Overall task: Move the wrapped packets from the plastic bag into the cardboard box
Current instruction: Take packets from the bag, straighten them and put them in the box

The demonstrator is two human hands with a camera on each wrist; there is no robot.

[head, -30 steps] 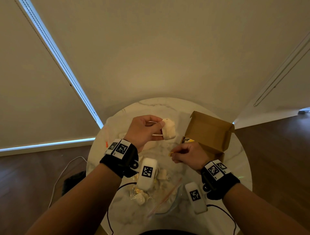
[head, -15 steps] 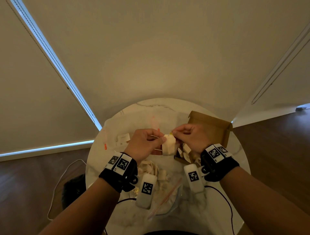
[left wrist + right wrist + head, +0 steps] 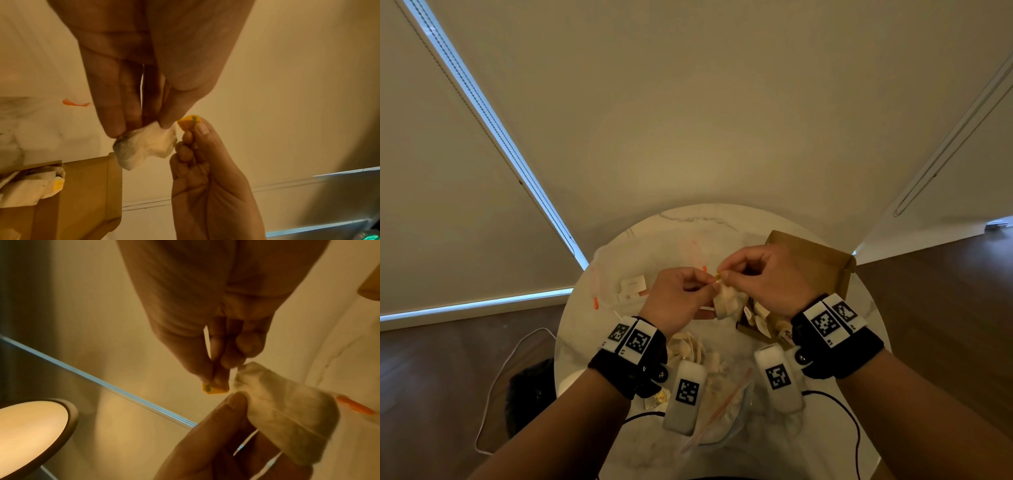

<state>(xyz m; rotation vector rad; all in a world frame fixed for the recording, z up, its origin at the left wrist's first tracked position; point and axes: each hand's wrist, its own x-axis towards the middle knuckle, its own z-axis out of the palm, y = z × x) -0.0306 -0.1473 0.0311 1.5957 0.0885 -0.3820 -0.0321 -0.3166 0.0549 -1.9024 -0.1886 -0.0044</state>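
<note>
A white wrapped packet hangs over the table just left of the cardboard box. My left hand pinches its top corner; the left wrist view shows the packet under my fingertips. My right hand pinches a small yellow tag right beside the packet's top, clear in the right wrist view as the tag next to the packet. The open box holds several packets. The clear plastic bag lies near me with more packets.
Everything stands on a round marble table against a wall. Small paper labels and orange scraps lie at the left. A white cable runs over the wooden floor. A lit lamp shade shows in the right wrist view.
My right hand rose from beside the box to the packet in my left hand and now pinches the yellow tag at its top. Both hands have drawn together.
</note>
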